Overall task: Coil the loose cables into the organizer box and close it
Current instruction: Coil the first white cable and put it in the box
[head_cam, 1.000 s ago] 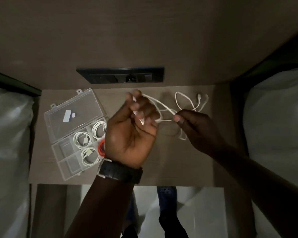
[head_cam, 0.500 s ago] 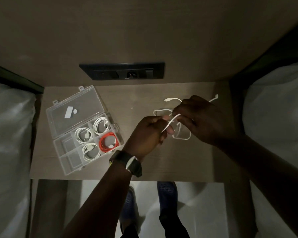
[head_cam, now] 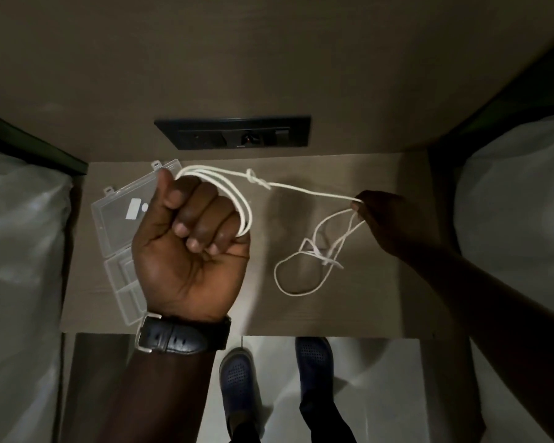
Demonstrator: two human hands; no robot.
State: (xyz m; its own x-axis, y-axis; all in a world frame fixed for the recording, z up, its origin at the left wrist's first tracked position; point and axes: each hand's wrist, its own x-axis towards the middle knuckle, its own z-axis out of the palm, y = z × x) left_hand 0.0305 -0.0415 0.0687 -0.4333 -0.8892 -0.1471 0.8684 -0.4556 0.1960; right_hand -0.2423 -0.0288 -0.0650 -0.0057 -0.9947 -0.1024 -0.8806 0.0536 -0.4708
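Observation:
My left hand (head_cam: 192, 251) is a raised fist close to the camera, with several loops of a white cable (head_cam: 301, 190) wound around its fingers. A knot shows in the cable just right of the fist. The cable runs taut to my right hand (head_cam: 387, 225), which pinches it between fingertips above the table. The cable's loose end lies in a tangled loop (head_cam: 304, 273) on the table. The clear organizer box (head_cam: 119, 219) lies open at the left, mostly hidden behind my left hand; its compartments cannot be seen.
A small brown table (head_cam: 365, 308) stands against a wall with a black socket panel (head_cam: 234, 132). White bedding flanks it on both sides. My feet in dark shoes (head_cam: 237, 378) show below the table's front edge.
My left hand rose toward the camera and leftward with cable loops around its fingers, now covering the box. My right hand moved right, drawing the cable taut.

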